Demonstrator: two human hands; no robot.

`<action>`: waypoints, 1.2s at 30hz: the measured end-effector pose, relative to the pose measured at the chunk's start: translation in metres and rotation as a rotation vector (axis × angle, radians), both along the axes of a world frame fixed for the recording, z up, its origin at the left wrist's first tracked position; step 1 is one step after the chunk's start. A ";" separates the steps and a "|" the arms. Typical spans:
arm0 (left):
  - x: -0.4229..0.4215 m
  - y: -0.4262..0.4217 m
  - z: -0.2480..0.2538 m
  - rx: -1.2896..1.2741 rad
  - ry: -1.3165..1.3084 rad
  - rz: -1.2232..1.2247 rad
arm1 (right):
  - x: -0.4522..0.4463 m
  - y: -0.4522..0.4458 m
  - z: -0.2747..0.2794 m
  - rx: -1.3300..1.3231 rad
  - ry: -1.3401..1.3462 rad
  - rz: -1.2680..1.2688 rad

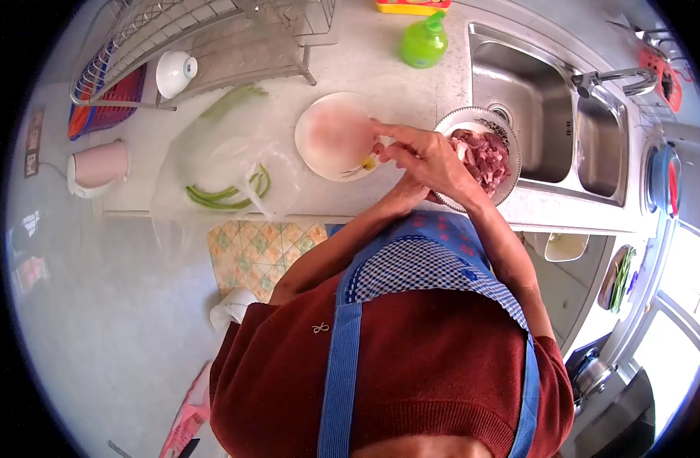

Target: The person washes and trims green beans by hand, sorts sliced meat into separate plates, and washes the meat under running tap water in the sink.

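A white bowl with a patterned rim holds chunks of raw red meat. My right hand reaches left across the bowl's near-left side, its fingers bent and drawn together at the plate's right edge. What lies between its fingertips is too small to make out. Beneath it, my left hand is beside the bowl's lower-left rim, with its fingers mostly hidden. The white plate carries a blurred pinkish patch and a small yellowish piece near its lower right edge.
A clear plastic bag with green stalks lies left of the plate. Behind stand a wire dish rack and a green pump bottle. A double steel sink is at right, a pink kettle far left.
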State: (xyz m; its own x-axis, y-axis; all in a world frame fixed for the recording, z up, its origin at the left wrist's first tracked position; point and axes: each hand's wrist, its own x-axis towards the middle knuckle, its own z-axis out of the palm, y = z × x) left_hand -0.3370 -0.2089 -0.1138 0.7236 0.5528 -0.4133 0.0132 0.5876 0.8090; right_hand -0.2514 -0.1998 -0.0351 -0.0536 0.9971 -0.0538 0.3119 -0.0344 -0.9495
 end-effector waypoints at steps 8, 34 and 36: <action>-0.002 0.012 -0.011 -0.175 -0.051 -0.161 | 0.069 -0.048 0.019 0.035 -0.518 -0.278; 0.004 0.018 0.020 -0.159 0.048 -0.139 | 0.127 -0.062 -0.030 -0.071 -0.019 -0.329; 0.003 0.017 0.016 -0.160 0.040 -0.124 | 0.127 -0.066 -0.021 -0.121 0.389 -0.290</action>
